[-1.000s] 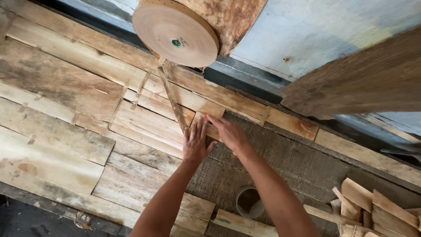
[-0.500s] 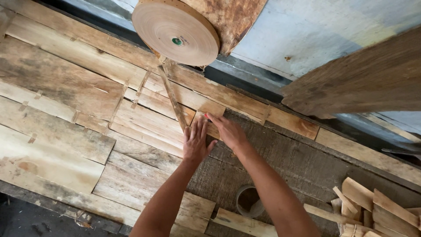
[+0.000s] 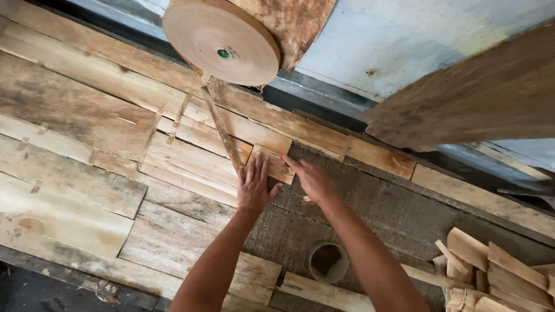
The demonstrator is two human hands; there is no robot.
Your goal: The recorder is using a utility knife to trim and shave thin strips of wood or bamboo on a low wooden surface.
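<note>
Both hands lie flat and open — left hand (image 3: 252, 188), right hand (image 3: 313, 179) — pressing a small veneer piece (image 3: 276, 166).

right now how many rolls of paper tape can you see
1. The one big brown tape roll stands on edge at the top of the view, above the veneer sheets, its strip running down toward the left hand. Others may lie out of frame.

a rough dark wooden bench (image 3: 370, 214) carries pale veneer sheets (image 3: 87, 173) laid edge to edge, a small round cup (image 3: 328, 262) and loose wood offcuts (image 3: 491, 271).
</note>
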